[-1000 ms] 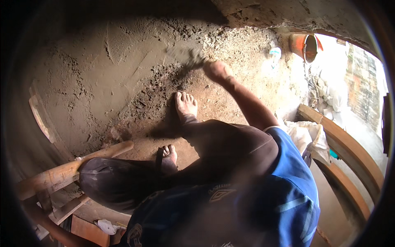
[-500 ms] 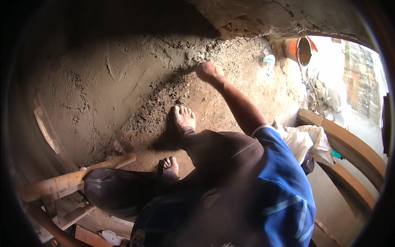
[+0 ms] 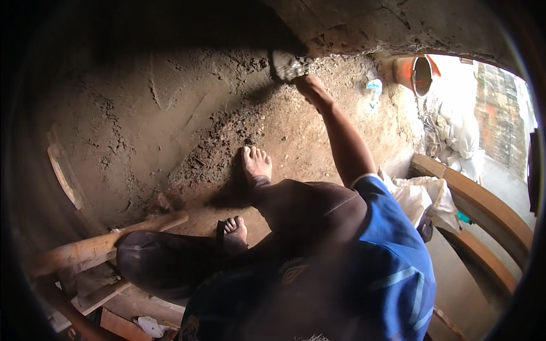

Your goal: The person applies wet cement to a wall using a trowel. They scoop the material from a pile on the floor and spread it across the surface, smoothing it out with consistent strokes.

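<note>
My right hand (image 3: 313, 91) is closed around the handle of a trowel (image 3: 287, 66), beside the dark overhang. Its blade shows as a pale, wet patch over the edge of the grey mortar (image 3: 176, 113). Smoothed mortar spreads to the left, with ridges and rough spots in it. Between it and my bare foot (image 3: 257, 163) lies a crumbly dark strip of loose mortar (image 3: 227, 133). At the lower left my left forearm (image 3: 77, 315) reaches toward a wooden pole (image 3: 96, 250); the left hand itself is lost in shadow there.
An orange bucket (image 3: 422, 77) lies tipped at the upper right, near a clear plastic piece (image 3: 373, 91). White sacks (image 3: 426, 196) and curved-looking wooden beams (image 3: 478, 199) stand to the right. A rough ledge (image 3: 364, 28) overhangs the far side. A wooden strip (image 3: 63, 176) is at left.
My right hand has moved right and slightly away from me, and the trowel blade has come into sight. My feet and left forearm have stayed in place.
</note>
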The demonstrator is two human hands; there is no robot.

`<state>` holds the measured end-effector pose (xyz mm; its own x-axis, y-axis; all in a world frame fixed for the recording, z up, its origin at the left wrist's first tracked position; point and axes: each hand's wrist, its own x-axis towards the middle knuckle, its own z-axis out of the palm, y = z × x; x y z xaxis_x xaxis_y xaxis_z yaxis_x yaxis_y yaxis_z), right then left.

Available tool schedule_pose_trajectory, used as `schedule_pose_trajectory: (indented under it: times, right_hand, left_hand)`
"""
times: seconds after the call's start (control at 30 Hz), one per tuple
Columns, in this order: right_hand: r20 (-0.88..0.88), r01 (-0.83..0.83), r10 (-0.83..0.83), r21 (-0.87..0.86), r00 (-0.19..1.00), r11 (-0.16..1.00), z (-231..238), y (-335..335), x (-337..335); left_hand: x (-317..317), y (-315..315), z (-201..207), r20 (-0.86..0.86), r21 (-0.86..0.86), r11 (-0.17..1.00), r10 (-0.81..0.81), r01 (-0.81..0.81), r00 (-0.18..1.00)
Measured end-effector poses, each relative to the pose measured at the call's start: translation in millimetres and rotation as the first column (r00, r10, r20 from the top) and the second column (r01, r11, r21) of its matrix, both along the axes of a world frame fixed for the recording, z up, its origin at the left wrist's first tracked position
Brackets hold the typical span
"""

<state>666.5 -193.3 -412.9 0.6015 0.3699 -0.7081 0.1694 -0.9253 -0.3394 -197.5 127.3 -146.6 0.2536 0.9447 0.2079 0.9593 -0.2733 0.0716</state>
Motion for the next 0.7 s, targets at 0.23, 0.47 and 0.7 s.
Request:
schedule_pose_trajectory:
  times: [0.23,0.47,0.7]
  right_hand:
    - [0.106,-0.915,0.941,-0.224,0.321,0.337,-69,-59,-60]
    - [0.130,-0.730,0.759,-0.211,0.638,0.650,-63,-29,-43]
    - [0.166,-0.005,0.037,-0.190,0.985,0.982,-48,-98,23]
  left_hand:
    - [19,-7,4,0.023,-0.016,0.999,0.043,-0.043,0.999]
    - [29,-6,8,0.014,-0.026,0.998,0.052,-0.051,0.999]
    - [31,-15,10,0.021,-0.029,0.998,0.063,-0.062,0.998]
